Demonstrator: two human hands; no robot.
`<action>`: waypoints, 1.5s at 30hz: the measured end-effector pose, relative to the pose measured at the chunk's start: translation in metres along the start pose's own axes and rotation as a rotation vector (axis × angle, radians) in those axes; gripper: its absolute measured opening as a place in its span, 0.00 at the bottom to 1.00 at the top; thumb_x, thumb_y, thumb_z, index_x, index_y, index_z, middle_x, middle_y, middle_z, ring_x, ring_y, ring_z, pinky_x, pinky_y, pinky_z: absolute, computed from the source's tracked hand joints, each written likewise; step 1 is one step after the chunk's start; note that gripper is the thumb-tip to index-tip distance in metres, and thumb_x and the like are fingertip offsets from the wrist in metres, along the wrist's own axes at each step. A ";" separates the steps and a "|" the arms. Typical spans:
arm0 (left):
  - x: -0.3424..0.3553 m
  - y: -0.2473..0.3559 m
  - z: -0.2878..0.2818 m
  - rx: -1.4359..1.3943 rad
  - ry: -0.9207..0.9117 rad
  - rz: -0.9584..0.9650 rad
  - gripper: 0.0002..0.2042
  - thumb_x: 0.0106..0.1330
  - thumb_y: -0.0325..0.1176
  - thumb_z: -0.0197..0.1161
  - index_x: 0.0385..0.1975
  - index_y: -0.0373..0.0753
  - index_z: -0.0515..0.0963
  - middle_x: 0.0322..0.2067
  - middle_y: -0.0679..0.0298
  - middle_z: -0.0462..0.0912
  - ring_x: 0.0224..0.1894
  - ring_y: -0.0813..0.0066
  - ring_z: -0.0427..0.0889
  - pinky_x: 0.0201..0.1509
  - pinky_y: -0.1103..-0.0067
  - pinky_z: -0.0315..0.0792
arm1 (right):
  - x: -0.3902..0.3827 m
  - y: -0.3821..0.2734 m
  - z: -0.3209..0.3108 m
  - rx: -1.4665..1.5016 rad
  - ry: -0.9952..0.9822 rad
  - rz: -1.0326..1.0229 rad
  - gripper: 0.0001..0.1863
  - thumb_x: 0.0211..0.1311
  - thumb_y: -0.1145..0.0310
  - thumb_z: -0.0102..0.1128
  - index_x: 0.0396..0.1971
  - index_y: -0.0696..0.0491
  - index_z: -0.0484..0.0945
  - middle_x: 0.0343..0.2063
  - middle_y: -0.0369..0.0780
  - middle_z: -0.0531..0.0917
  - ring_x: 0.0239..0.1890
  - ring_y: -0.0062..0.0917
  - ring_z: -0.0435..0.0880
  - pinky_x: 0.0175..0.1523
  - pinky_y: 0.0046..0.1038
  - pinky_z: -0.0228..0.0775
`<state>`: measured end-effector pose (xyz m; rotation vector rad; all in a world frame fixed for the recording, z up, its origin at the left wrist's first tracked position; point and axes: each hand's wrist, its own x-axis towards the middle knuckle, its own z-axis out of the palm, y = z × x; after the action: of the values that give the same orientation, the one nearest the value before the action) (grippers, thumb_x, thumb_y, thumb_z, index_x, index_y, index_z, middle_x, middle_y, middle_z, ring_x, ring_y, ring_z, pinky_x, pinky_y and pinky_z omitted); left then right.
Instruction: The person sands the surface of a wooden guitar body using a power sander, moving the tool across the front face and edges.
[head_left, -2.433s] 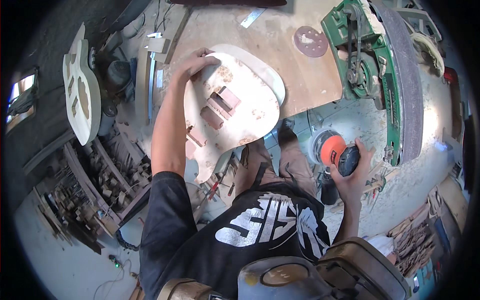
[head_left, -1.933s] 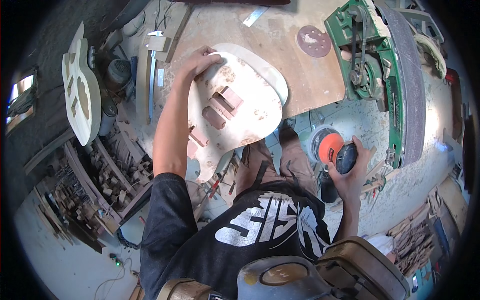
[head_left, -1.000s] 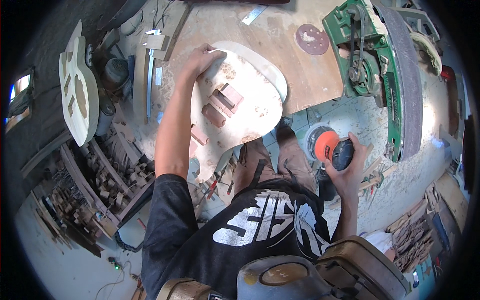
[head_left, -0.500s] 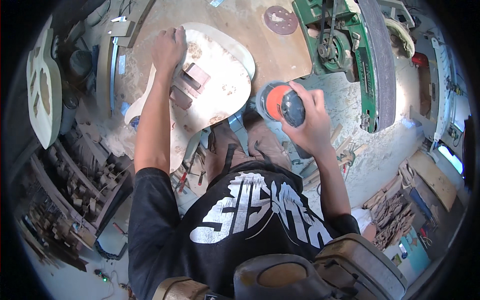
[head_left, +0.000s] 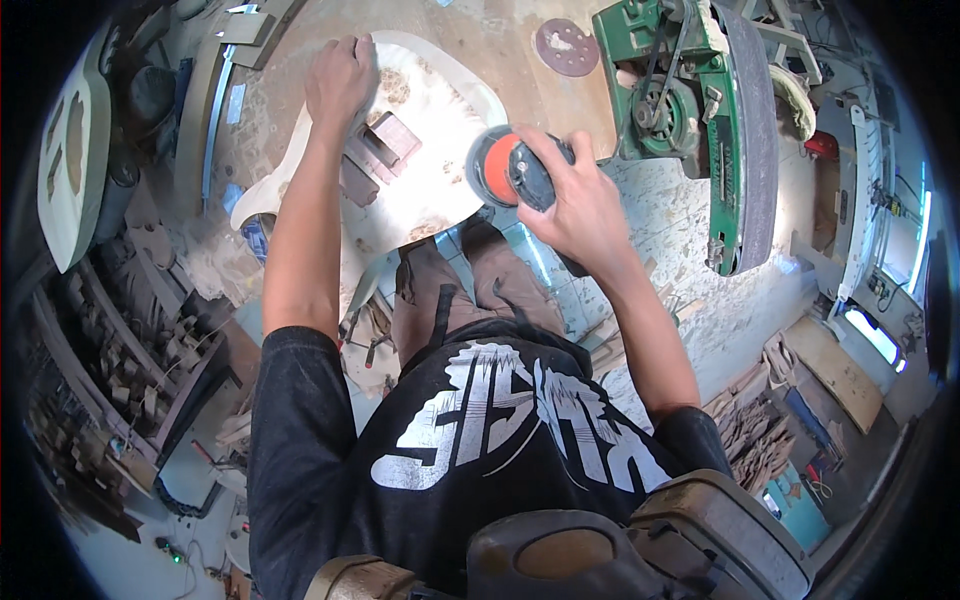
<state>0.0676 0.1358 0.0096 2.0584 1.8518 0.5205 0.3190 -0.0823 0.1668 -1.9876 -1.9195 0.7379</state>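
A pale guitar body [head_left: 430, 130] with burl-figured top and pinkish routed cavities lies at the front of the plywood bench, over another pale body-shaped piece. My left hand [head_left: 342, 82] grips it near its upper left, fingers curled. My right hand [head_left: 575, 200] holds an orange and black round sander [head_left: 525, 175], its pad at the right edge of the guitar body, low over it; whether they touch I cannot tell.
A green belt sander [head_left: 650, 100] stands at the bench's right, near a sanding disc [head_left: 566, 47]. Another guitar body [head_left: 75, 150] is at far left, above scrap wood [head_left: 120, 370]. A steel rule [head_left: 216, 130] lies along the bench's left. More wood [head_left: 760, 440] lies low right.
My right hand has carried the sander up and left, from beside the bench to the guitar body's edge. The view has shifted, and my left hand appears higher and further left.
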 end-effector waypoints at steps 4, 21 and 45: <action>0.001 0.000 0.000 -0.007 -0.011 -0.005 0.23 0.79 0.48 0.47 0.46 0.34 0.84 0.46 0.43 0.85 0.53 0.41 0.80 0.61 0.54 0.71 | 0.010 0.003 -0.005 -0.068 -0.026 0.000 0.40 0.51 0.64 0.71 0.69 0.38 0.72 0.48 0.49 0.74 0.45 0.52 0.86 0.50 0.48 0.82; 0.003 -0.025 0.012 -0.561 0.306 -0.087 0.15 0.73 0.36 0.54 0.43 0.35 0.86 0.40 0.48 0.89 0.46 0.47 0.86 0.55 0.62 0.76 | 0.043 0.005 -0.010 -0.144 -0.056 -0.004 0.40 0.51 0.62 0.71 0.69 0.39 0.70 0.49 0.50 0.75 0.48 0.53 0.85 0.52 0.48 0.82; -0.149 -0.094 -0.067 -0.260 0.357 -0.442 0.15 0.71 0.34 0.61 0.53 0.37 0.80 0.53 0.50 0.82 0.60 0.50 0.79 0.70 0.62 0.67 | 0.191 -0.063 0.007 -0.296 0.002 -0.250 0.41 0.49 0.59 0.66 0.69 0.38 0.70 0.53 0.55 0.76 0.46 0.60 0.86 0.54 0.52 0.81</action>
<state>-0.0604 -0.0025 0.0167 1.3983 2.2117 0.9881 0.2595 0.1104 0.1629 -1.8473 -2.3331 0.4057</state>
